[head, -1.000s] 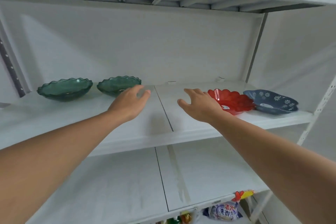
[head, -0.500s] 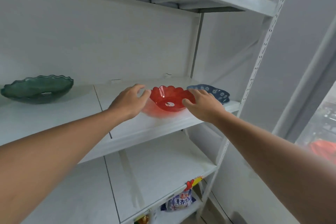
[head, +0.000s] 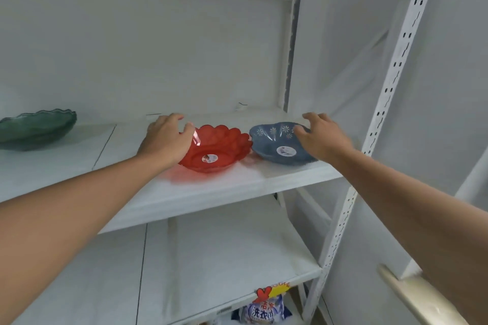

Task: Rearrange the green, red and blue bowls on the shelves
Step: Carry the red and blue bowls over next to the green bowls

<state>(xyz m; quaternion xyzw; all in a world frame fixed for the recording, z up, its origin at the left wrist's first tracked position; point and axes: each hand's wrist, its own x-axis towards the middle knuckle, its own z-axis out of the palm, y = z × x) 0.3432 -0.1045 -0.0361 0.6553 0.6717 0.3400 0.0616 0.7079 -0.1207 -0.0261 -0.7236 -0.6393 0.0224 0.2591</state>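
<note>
Both hands reach onto the middle shelf [head: 237, 187] at mid-frame, each at its own bowl. The left hand [head: 167, 140] is cupped over the left rim of the red bowl [head: 224, 146]; its thumb lies against the scalloped edge and its fingers curl behind the rim, partly open rather than clenched. Whether the fingers press the back of the rim cannot be told, since the hand hides that side. The right hand [head: 320, 137] is spread with fingers bent, lying over the right side of the blue bowl [head: 277, 143]; its thumb touches the bowl's upper rim near the white flower pattern, and the other fingers arch above the far edge. It looks like a loose, half-open hold, not a closed one.

Both forearms run bare from the lower corners of the frame, the left from the lower left, the right from the lower right, converging upward toward the shelf with palms turned down.

The red bowl sits on the shelf board just right of centre, a round sticker in its bottom, and the blue bowl rests just beside it to the right, their rims near touching. A green bowl [head: 37, 128] stands well apart at the left edge of the frame on the same shelf. At the bottom of the frame a printed bag [head: 264, 311] shows below the lower shelf [head: 211, 258].
</note>
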